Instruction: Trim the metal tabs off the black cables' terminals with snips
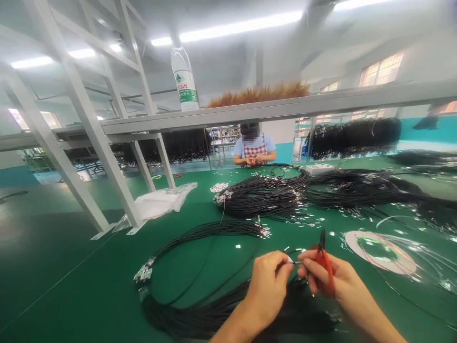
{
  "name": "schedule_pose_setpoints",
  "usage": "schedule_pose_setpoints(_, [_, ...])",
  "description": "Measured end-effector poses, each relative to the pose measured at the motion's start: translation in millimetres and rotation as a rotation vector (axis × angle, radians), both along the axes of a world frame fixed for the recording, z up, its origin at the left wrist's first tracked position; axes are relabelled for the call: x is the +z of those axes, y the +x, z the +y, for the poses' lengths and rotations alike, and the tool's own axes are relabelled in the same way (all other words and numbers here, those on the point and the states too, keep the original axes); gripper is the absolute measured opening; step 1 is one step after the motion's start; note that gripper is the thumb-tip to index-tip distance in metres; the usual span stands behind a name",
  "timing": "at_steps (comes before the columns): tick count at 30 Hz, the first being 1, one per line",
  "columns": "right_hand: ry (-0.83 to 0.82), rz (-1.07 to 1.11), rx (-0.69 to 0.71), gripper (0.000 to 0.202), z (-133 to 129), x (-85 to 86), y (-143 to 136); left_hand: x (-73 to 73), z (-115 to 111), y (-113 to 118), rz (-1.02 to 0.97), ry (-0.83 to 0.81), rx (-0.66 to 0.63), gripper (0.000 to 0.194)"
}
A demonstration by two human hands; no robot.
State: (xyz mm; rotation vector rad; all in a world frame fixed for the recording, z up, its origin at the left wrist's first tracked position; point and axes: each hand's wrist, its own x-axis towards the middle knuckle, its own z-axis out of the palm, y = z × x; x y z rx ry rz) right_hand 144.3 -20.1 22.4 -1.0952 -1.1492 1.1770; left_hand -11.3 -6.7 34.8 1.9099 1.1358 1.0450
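Note:
My left hand (269, 286) is closed, its thumb and forefinger pinching the end of a thin black cable (295, 262). My right hand (330, 276) is closed too, with red-handled pliers (325, 269) held in it, their dark jaws pointing up. The fingertips of my right hand also touch the cable near my left fingertips. Beneath both hands lies a thick bundle of black cables (200, 309). A smaller curved bundle (200, 232) rests beyond my left hand, with light connectors (144, 271) at its left end.
Large black cable piles (257, 195) lie ahead on the green table (93, 286). A pale disc (380, 252) sits at right. A metal frame (85, 109) stands at left, near a plastic bag (164, 202). A bottle (184, 85) stands on the shelf. Another person (262, 147) sits opposite.

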Motion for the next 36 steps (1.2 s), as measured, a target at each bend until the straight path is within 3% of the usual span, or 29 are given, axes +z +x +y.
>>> schedule_pose_setpoints(6, [-0.039, -0.058, 0.239, 0.031, -3.6, 3.0, 1.1, 1.7, 1.0, -2.0, -0.059, -0.101, -0.096, 0.024])
schedule_pose_setpoints(9, [-0.031, 0.047, 0.104, 0.029, -4.0, 3.6, 3.7, 2.3, 2.4, -2.0, -0.123, -0.139, -0.053, 0.018])
schedule_pose_setpoints(12, [-0.048, 0.094, -0.065, 0.04, -0.9, 2.4, 5.1, 2.0, 3.5, -1.6, -0.153, -0.103, 0.009, 0.013])
schedule_pose_setpoints(19, [-0.055, 0.003, -0.032, 0.043, 1.0, -4.1, -2.8, -0.6, 0.0, -0.4, -0.064, 0.013, 0.052, 0.015])
schedule_pose_setpoints(31, [0.118, -0.119, -0.014, 0.028, -3.5, -5.2, -2.2, 10.5, 6.3, -9.8, -0.381, -0.74, -0.295, 0.018])
schedule_pose_setpoints(33, [0.135, -0.136, -0.028, 0.028, -3.0, -6.9, -2.5, 10.8, 6.7, -9.5, -0.41, -0.788, -0.297, 0.019])
schedule_pose_setpoints(36, [0.144, -0.133, -0.039, 0.027, -5.4, -5.9, -4.5, 6.8, 8.2, -6.3, -0.432, -0.708, -0.188, 0.019])
